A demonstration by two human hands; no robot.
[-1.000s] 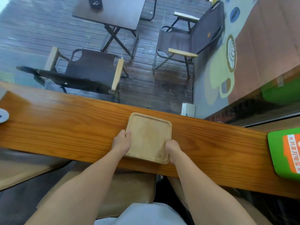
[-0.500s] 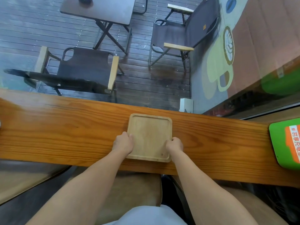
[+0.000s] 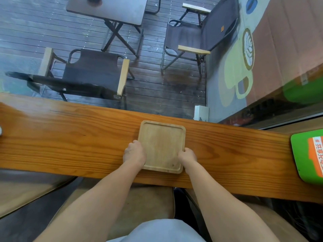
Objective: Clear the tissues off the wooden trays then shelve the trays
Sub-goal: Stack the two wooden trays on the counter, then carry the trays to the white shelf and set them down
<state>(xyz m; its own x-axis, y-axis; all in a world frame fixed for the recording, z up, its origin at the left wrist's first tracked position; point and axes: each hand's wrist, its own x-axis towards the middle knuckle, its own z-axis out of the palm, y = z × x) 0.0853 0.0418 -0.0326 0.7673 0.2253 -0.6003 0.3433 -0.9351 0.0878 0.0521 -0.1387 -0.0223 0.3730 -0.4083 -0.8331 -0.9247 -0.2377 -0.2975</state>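
Note:
A square pale wooden tray (image 3: 161, 144) with rounded corners lies flat on the long wooden counter (image 3: 70, 140), its bare inside showing no tissue. My left hand (image 3: 134, 153) grips the tray's left edge near the front corner. My right hand (image 3: 187, 155) grips the right edge, fingers curled over the rim. No tissue and no shelf are in view.
A green and orange box (image 3: 309, 154) sits at the counter's right end. A small white block (image 3: 201, 113) stands at the counter's far edge by the window. Beyond the glass are folding chairs (image 3: 90, 75) and a table (image 3: 108, 7). A tan stool seat (image 3: 150, 199) is below the counter.
The tray has straightened from a slight tilt to square with the counter. Both hands stay on its side edges, and the camera view has shifted slightly.

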